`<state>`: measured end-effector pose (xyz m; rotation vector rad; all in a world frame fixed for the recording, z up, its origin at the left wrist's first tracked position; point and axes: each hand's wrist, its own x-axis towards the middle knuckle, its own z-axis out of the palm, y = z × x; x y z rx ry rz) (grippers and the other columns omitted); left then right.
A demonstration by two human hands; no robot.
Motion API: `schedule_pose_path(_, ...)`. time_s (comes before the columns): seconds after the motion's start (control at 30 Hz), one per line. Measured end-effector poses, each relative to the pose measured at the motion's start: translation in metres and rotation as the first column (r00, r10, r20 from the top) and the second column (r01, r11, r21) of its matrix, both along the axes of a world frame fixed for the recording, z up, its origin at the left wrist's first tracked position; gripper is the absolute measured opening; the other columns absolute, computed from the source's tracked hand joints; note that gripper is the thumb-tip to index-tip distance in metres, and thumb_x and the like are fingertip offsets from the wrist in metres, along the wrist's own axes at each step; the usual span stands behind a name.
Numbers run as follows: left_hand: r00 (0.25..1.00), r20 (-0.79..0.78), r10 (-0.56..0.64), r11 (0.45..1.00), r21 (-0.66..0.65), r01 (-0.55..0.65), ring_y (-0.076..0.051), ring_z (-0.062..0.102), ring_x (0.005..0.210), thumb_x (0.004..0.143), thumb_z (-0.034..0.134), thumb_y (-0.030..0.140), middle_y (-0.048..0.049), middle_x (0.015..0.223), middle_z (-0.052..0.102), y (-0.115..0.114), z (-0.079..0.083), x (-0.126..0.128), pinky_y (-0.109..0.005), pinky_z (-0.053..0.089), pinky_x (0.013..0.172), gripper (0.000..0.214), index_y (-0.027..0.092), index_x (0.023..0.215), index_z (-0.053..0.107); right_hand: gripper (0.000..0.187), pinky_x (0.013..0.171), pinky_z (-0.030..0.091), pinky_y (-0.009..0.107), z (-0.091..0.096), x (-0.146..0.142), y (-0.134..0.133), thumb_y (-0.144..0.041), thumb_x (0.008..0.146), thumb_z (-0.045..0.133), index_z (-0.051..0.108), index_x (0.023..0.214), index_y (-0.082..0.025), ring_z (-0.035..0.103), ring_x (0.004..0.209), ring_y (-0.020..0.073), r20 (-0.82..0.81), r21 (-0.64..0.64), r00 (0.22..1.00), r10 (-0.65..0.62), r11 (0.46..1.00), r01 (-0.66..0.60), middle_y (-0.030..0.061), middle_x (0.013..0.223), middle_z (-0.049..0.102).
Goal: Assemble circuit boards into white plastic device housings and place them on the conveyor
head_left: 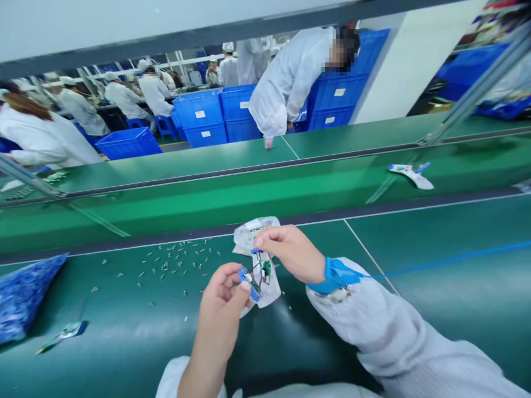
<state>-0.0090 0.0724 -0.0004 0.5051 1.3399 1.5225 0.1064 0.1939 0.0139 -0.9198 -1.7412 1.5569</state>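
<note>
A white plastic housing [270,292] lies on the green bench in front of me, with a green circuit board [266,268] and thin wires on it. My left hand [226,290] pinches a small circuit board with blue edges [250,284] at the housing's left side; dark wires run from it toward the housing. My right hand [292,251] is closed at the housing's upper end, thumb and finger on a small blue part [256,251]. A blue wrist strap [337,275] is round my right wrist. Behind the fingers lies another white shell [249,231], partly hidden.
Many small metal pieces [178,260] lie scattered to the left. A blue bag [27,298] and a small board with a pointed green end [66,333] lie at far left. Another white housing [412,176] rests on the green conveyor [186,202]. A person [290,83] bends over blue crates beyond.
</note>
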Motion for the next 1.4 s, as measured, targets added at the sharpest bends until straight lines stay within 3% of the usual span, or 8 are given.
schedule_pose_path(0.2,0.998,0.038,0.046,0.998,-0.034,-0.045,-0.006,0.053,0.049,0.052,0.084,0.042,0.0043,0.063,0.062,-0.001,0.008,0.001,-0.015,0.045,0.045,0.05,0.017,0.088,0.059,0.019,0.083,0.044,0.034,-0.012,0.001,0.013,-0.024,0.076,0.054,0.071,0.079,-0.014,0.062,0.089,0.0209,0.039,0.082,0.993,-0.114,0.99,0.111,0.0075,0.089,0.07)
schedule_pose_path(0.3,0.997,0.067,0.046,0.998,-0.045,-0.044,-0.007,0.054,0.051,0.053,0.084,0.042,0.0023,0.066,0.064,-0.002,0.011,0.001,-0.015,0.045,0.044,0.05,0.017,0.089,0.059,0.021,0.091,0.044,0.035,-0.008,0.009,0.002,-0.018,0.076,0.054,0.071,0.089,-0.017,0.061,0.099,0.0205,0.013,0.154,1.0,0.002,0.988,-0.004,0.0068,0.101,0.069)
schedule_pose_path(0.47,0.991,0.131,0.035,0.999,-0.041,-0.03,-0.009,0.057,0.053,0.055,0.083,0.04,0.0002,0.065,0.065,-0.001,0.012,0.001,-0.016,0.046,0.044,0.048,0.017,0.09,0.06,0.014,0.096,0.043,0.037,-0.007,0.017,-0.023,-0.02,0.08,0.058,0.071,0.084,-0.019,0.058,0.106,0.0196,-0.045,0.425,0.978,0.202,0.89,-0.164,0.0085,0.106,0.067)
schedule_pose_path(0.63,0.979,0.202,0.013,1.0,-0.022,-0.009,-0.011,0.061,0.057,0.059,0.082,0.035,-0.0028,0.071,0.068,-0.001,0.014,0.002,-0.016,0.047,0.046,0.041,0.017,0.091,0.062,0.014,0.099,0.041,0.04,-0.017,0.013,-0.032,-0.024,0.083,0.058,0.069,0.076,-0.017,0.059,0.104,0.0199,-0.13,0.388,0.978,0.162,0.916,-0.101,0.0095,0.1,0.068)
schedule_pose_path(0.83,0.996,0.081,0.021,1.0,-0.005,-0.021,-0.009,0.057,0.058,0.063,0.08,0.038,-0.0016,0.076,0.067,-0.004,0.012,0.005,-0.018,0.048,0.052,0.043,0.019,0.097,0.063,0.018,0.107,0.032,0.04,-0.008,0.016,-0.04,-0.018,0.086,0.05,0.062,0.073,-0.018,0.058,0.106,0.0187,-0.16,0.355,0.987,0.019,0.934,0.039,0.0054,0.093,0.069)
schedule_pose_path(0.97,0.999,-0.05,-0.019,0.999,0.049,0.022,-0.008,0.053,0.06,0.073,0.073,0.037,-0.0008,0.079,0.064,-0.007,0.009,0.005,-0.016,0.046,0.055,0.035,0.02,0.102,0.064,0.02,0.101,0.036,0.037,0.003,0.02,-0.046,-0.018,0.088,0.047,0.061,0.075,-0.019,0.053,0.114,0.0199,-0.154,0.354,0.988,-0.03,0.932,0.084,0.0044,0.078,0.069)
schedule_pose_path(1.07,0.995,-0.091,-0.045,0.995,0.082,0.053,-0.008,0.056,0.066,0.075,0.072,0.036,0.0005,0.08,0.064,-0.01,0.009,0.005,-0.014,0.046,0.059,0.03,0.024,0.102,0.065,0.02,0.088,0.042,0.033,0.009,0.022,-0.046,-0.018,0.086,0.049,0.061,0.069,-0.019,0.055,0.099,0.0194,-0.128,0.4,0.992,0.004,0.915,0.048,0.0036,0.068,0.065)
schedule_pose_path(1.4,0.967,-0.253,-0.017,0.991,0.127,0.051,-0.012,0.059,0.065,0.076,0.069,0.032,-0.0027,0.079,0.068,-0.02,0.024,0.014,-0.018,0.048,0.058,0.029,0.024,0.104,0.069,0.025,0.07,0.034,0.031,0.029,0.027,-0.034,-0.013,0.079,0.046,0.052,0.054,-0.016,0.04,0.06,0.0119,0.053,0.661,0.976,0.209,0.725,-0.192,-0.0012,0.05,0.049)
